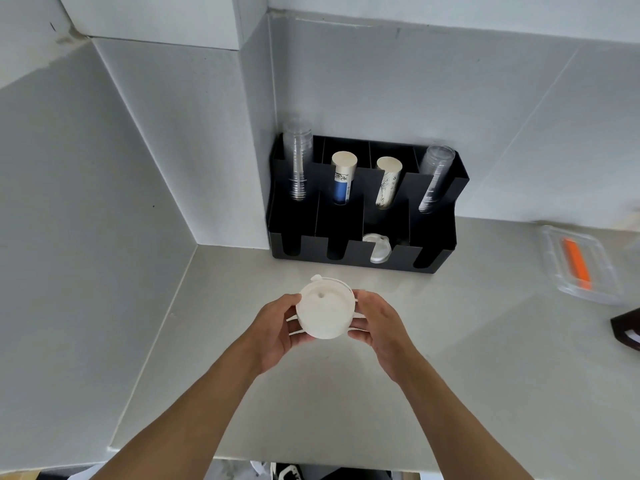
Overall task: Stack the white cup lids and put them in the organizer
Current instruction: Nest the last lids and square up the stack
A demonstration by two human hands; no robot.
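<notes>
- Counter [450,341] bears the black organizer [360,261] in the corner; its third front slot holds one white lid [377,249].
- Left hand [277,327] and right hand [377,327] pinch the stacked lids [325,315] above the counter.
- Stacking looks finished; next, carry it forward into that slot.

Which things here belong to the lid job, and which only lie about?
Job: stack of white lids in left hand and right hand; black organizer; lids already in it.
Lying about: clear tray with orange item; dark object.
</notes>
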